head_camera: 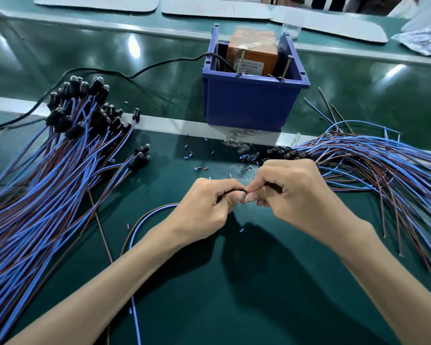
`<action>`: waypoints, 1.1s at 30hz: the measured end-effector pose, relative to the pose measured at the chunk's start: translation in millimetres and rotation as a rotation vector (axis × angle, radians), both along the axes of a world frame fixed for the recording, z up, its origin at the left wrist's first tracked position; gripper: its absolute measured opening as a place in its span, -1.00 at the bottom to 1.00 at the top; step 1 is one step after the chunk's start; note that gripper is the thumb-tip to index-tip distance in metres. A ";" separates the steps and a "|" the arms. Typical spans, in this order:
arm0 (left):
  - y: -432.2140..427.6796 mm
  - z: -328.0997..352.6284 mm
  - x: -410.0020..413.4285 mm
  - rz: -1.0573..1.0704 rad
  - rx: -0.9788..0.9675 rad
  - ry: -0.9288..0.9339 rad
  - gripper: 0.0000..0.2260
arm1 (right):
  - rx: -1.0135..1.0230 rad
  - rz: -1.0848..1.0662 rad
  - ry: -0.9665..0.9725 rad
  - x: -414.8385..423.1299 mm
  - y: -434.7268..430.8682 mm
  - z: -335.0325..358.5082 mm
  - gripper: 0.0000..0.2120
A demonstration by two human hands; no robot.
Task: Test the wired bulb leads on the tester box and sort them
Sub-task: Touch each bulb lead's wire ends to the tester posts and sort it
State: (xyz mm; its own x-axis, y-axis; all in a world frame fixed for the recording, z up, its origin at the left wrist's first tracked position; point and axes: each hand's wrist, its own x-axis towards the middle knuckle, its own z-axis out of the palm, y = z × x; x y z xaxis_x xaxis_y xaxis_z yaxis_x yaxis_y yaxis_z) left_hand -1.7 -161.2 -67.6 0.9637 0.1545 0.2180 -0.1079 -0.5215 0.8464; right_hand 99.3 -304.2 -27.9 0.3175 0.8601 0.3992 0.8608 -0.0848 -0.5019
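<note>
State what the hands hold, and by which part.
One lead: the left hand grips its black socket, and the right hand pinches that socket's tip. The rest trails free.

Factory assembly line, hand test station. A green belt surface (234, 295) is stretching left to right, with a metal rail (159, 122) crossing it and a second green lane lying beyond. A left pile (47, 170) and a right pile (383, 158) of blue-and-brown wired bulb leads are lying in bulk. A blue bin (246, 103) is sitting on the rail, holding an orange tester box (251, 53), with a black cord (135, 73) trailing off left. Loose glass bulbs (239, 143) and insulation bits (197, 168) are littering the belt. A bare left hand (209, 207) and right hand (291, 192) are pinching one lead (139, 220) near centre.
</note>
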 end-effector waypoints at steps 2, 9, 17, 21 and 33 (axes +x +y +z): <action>0.7 -0.8 -0.6 0.001 0.015 -0.007 -0.78 | 0.021 -0.037 0.019 -5.9 -1.7 -6.1 -0.85; -0.5 -0.4 -1.7 0.025 -0.035 -0.034 -0.80 | 0.039 -0.224 0.459 -5.8 -0.3 -8.5 -0.83; -1.7 -1.4 -3.0 0.006 -0.110 -0.023 -0.83 | -0.272 -0.072 -0.016 2.6 -1.8 2.5 -0.77; -1.0 -3.4 -1.4 -0.047 0.023 0.001 -0.76 | -0.089 -0.122 -0.048 -8.3 -4.5 -7.5 -0.73; -3.5 -4.8 2.6 -0.056 0.151 -0.007 -0.76 | 0.215 -0.288 0.080 -23.5 0.0 -43.8 -0.76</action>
